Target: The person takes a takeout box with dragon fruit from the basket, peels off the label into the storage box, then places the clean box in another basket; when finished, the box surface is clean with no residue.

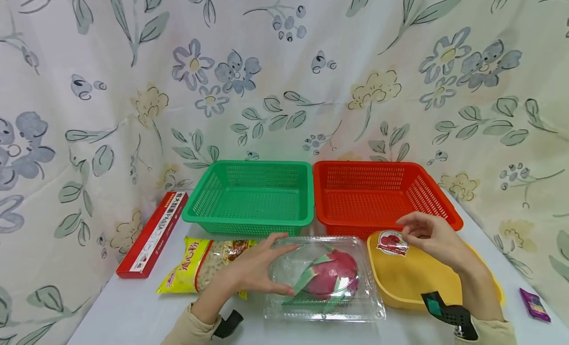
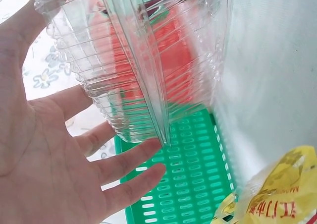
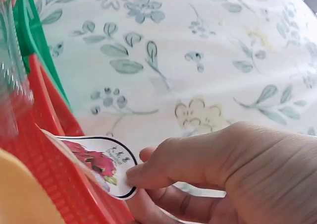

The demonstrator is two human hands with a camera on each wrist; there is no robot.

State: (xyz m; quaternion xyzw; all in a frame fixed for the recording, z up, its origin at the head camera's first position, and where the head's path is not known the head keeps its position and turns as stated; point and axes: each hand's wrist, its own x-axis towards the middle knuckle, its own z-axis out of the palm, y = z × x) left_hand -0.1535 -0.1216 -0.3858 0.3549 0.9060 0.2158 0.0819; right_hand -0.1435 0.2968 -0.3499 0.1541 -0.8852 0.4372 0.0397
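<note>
A clear plastic box (image 1: 284, 310) with a pink dragon fruit (image 1: 333, 275) inside lies on the table. My left hand (image 1: 251, 271) is spread at the box's left side, its fingers fairly straight along the ribbed wall (image 2: 109, 100) in the left wrist view. To the right, my right hand (image 1: 437, 241) pinches the edge of an oval sticker (image 1: 392, 243) between thumb and finger. The sticker bears a dragon fruit picture, seen closer in the right wrist view, and its far edge curls. It is held above a yellow tray (image 1: 409, 280), apart from the box.
Behind stand a green basket (image 1: 262, 201) and a red basket (image 1: 364, 196). A red pasta box (image 1: 153, 236) lies at the left, near a yellow bag (image 1: 191, 271) of pale food. A small purple packet (image 1: 535, 304) is at the far right.
</note>
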